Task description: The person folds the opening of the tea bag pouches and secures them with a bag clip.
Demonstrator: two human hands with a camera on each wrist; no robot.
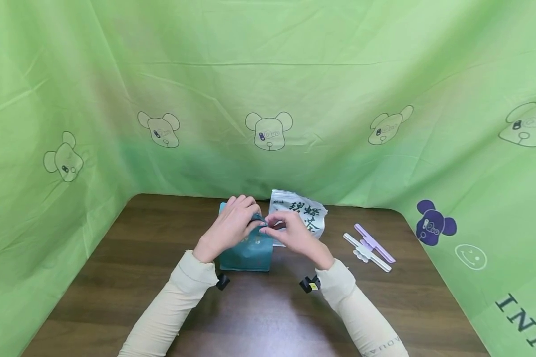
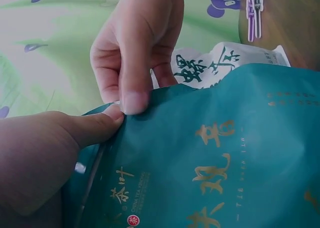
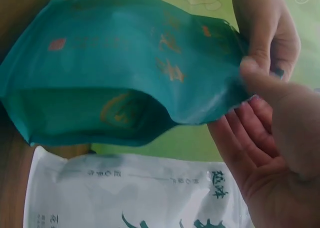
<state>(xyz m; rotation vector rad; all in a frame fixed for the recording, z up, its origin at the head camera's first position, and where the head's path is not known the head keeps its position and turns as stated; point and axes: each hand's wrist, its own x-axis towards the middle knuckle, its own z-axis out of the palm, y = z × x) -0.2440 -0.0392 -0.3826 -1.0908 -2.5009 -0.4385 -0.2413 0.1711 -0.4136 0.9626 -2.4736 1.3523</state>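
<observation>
A teal tea bag with gold characters stands on the brown table, its top edge between both hands. My left hand pinches that edge; in the left wrist view its thumb presses the front of the bag near the top corner. Close beside it, my right hand pinches the same edge, thumb on one side and fingers behind, as the right wrist view shows. Just behind and to the right lies a white bag with dark green characters, partly covered by the right hand.
On the right of the table lie a white bag clip and a purple bag clip, close together. A green cloth with printed bear heads surrounds the back and sides of the wooden table.
</observation>
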